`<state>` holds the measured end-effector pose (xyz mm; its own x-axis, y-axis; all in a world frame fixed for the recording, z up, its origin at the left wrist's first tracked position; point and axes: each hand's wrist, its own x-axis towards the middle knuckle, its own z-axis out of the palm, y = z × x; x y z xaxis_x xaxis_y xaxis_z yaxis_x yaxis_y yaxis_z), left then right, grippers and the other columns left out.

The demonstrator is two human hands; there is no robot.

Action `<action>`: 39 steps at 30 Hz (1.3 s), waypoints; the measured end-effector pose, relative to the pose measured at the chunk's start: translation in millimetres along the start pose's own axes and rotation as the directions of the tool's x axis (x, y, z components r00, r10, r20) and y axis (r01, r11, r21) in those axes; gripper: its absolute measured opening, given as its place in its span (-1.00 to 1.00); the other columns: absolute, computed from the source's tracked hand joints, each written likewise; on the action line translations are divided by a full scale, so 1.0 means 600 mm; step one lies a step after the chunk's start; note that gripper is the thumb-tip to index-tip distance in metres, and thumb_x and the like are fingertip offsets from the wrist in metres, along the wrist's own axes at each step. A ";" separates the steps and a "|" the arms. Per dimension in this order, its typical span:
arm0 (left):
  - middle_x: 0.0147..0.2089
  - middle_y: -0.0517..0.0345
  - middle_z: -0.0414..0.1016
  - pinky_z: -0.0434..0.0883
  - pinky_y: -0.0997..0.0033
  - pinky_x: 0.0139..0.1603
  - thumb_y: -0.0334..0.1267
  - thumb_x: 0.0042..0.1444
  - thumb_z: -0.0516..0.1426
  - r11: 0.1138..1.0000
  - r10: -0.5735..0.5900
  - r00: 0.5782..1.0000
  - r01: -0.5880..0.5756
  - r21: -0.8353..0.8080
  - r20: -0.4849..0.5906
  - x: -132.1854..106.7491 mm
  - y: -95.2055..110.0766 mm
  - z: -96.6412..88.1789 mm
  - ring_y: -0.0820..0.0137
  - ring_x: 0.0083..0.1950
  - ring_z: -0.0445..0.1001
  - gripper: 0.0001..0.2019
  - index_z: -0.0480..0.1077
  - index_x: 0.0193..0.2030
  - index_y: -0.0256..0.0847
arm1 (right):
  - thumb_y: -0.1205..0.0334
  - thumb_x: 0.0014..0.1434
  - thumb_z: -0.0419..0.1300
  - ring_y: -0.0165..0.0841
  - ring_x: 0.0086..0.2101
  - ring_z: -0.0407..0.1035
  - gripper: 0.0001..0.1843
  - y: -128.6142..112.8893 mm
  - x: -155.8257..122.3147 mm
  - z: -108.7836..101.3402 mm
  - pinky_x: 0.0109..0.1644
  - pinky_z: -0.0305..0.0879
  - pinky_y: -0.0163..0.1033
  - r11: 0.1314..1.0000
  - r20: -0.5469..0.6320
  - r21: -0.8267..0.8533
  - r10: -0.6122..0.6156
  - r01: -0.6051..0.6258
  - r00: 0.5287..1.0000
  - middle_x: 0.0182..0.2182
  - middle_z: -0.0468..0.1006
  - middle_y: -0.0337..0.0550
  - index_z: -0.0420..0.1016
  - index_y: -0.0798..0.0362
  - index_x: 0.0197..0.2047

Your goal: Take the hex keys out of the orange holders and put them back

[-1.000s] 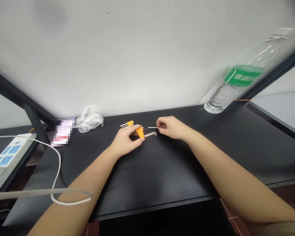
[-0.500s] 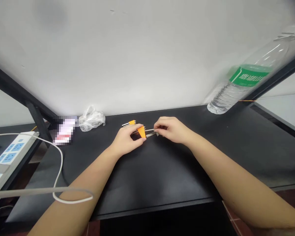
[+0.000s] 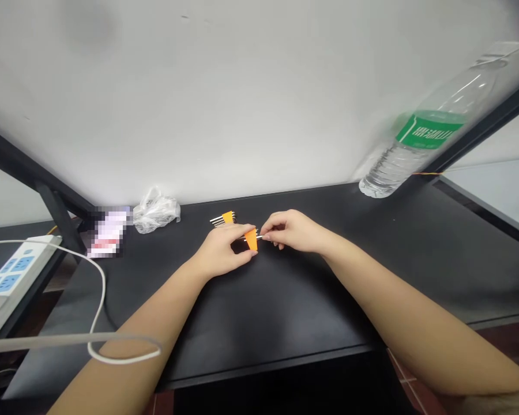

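Note:
My left hand [image 3: 220, 252] is closed, its thumb and fingers gripping an orange hex key holder [image 3: 251, 240] from the left. At the holder's right side my right hand [image 3: 293, 231] pinches a thin silver hex key [image 3: 260, 237]. That key reaches to the holder; how far it sits inside is too small to tell. Just behind my left hand, a second orange holder [image 3: 229, 217] lies on the black tabletop [image 3: 259, 323], with several metal keys sticking out to its left.
A crumpled clear plastic bag [image 3: 156, 211] and a blurred-out packet [image 3: 110, 230] lie at the back left. Beyond them are a power strip [image 3: 12, 276] and a white cable [image 3: 97, 311]. A green-labelled bottle [image 3: 430, 131] stands at the back right by the wall [image 3: 259, 98].
My right hand has shifted slightly left, closer to the held holder. The bent keys that showed between my hands are no longer visible there. The view has moved a little.

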<state>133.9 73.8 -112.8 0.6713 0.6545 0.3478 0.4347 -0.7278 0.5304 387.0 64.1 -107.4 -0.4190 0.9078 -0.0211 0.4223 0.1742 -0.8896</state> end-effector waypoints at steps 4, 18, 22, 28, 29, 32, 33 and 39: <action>-0.04 0.12 0.63 0.51 0.29 0.02 -0.25 0.14 0.26 1.000 0.008 0.999 -0.007 -0.011 0.031 0.004 0.012 -0.002 0.29 -0.07 0.59 -0.64 0.50 0.10 -0.10 | 0.30 0.18 0.22 -0.37 -0.37 0.52 -0.91 -0.008 0.000 0.023 -0.27 0.45 -0.26 0.997 -0.018 0.012 -0.078 0.078 0.997 -0.31 0.59 -0.23 0.51 0.00 -0.20; 0.12 0.11 0.61 0.52 0.27 0.17 -0.18 0.12 0.28 0.995 -0.082 0.995 0.079 -0.068 -0.053 -0.001 0.000 0.002 0.25 0.05 0.61 -0.56 0.49 0.16 -0.14 | 0.37 0.16 0.21 -0.33 -0.31 0.40 -0.90 0.014 0.007 0.004 -0.18 0.32 -0.23 0.850 -0.132 -0.505 -0.249 0.151 0.959 -0.27 0.53 -0.15 0.49 0.01 -0.24; 0.11 0.11 0.62 0.54 0.26 0.15 -0.16 0.12 0.29 0.991 -0.115 0.992 0.112 -0.075 -0.046 -0.003 -0.005 0.004 0.25 0.05 0.62 -0.55 0.49 0.17 -0.14 | 0.34 0.16 0.22 -0.34 -0.33 0.40 -0.89 0.038 0.013 -0.025 -0.18 0.32 -0.24 0.842 -0.099 -0.536 -0.142 0.068 0.985 -0.27 0.53 -0.15 0.57 -0.01 -0.27; 0.11 0.10 0.62 0.55 0.23 0.16 -0.14 0.12 0.28 0.991 -0.115 0.992 0.111 -0.075 -0.051 -0.003 -0.006 0.005 0.24 0.03 0.63 -0.55 0.50 0.16 -0.13 | 0.28 0.20 0.22 -0.35 -0.33 0.41 -0.86 0.048 0.015 -0.029 -0.19 0.32 -0.25 0.850 -0.065 -0.524 -0.098 0.050 0.993 -0.26 0.55 -0.17 0.63 -0.04 -0.26; 0.11 0.10 0.62 0.55 0.23 0.15 -0.15 0.12 0.28 0.992 -0.110 0.993 0.106 -0.074 -0.047 -0.003 -0.006 0.005 0.23 0.03 0.63 -0.55 0.50 0.16 -0.13 | 0.28 0.20 0.22 -0.35 -0.33 0.41 -0.86 0.048 0.015 -0.028 -0.20 0.31 -0.25 0.849 -0.064 -0.526 -0.097 0.049 0.993 -0.26 0.55 -0.17 0.63 -0.05 -0.26; 0.12 0.09 0.62 0.54 0.20 0.17 -0.14 0.11 0.29 0.993 -0.109 0.993 0.107 -0.059 -0.048 -0.002 -0.007 0.005 0.21 0.06 0.62 -0.55 0.50 0.16 -0.12 | 0.28 0.18 0.23 -0.33 -0.32 0.41 -0.89 0.048 0.016 -0.027 -0.21 0.30 -0.24 0.837 -0.080 -0.546 -0.084 0.027 0.993 -0.28 0.56 -0.18 0.62 -0.05 -0.28; 0.13 0.09 0.61 0.54 0.19 0.18 -0.14 0.11 0.29 0.992 -0.113 0.992 0.110 -0.055 -0.050 -0.002 -0.007 0.006 0.20 0.07 0.62 -0.55 0.50 0.16 -0.12 | 0.29 0.16 0.25 -0.32 -0.32 0.41 -0.90 0.049 0.016 -0.028 -0.22 0.30 -0.24 0.828 -0.090 -0.561 -0.079 0.015 0.993 -0.29 0.57 -0.17 0.61 -0.04 -0.29; 0.16 0.07 0.60 0.53 0.20 0.21 -0.12 0.11 0.30 0.991 -0.122 0.991 0.118 -0.067 -0.057 -0.003 -0.009 0.006 0.20 0.11 0.60 -0.53 0.50 0.17 -0.14 | 0.42 -0.02 0.29 -0.28 -0.40 0.38 -0.88 0.058 0.014 -0.044 -0.36 0.17 -0.21 0.701 -0.231 -0.691 0.022 -0.180 0.973 -0.35 0.57 -0.07 0.52 0.00 -0.42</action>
<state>132.7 75.9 -119.2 0.5776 0.7492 0.3241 0.4700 -0.6299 0.6183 419.7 87.8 -126.5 -0.2126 0.9750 0.0654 0.9263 0.2224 -0.3042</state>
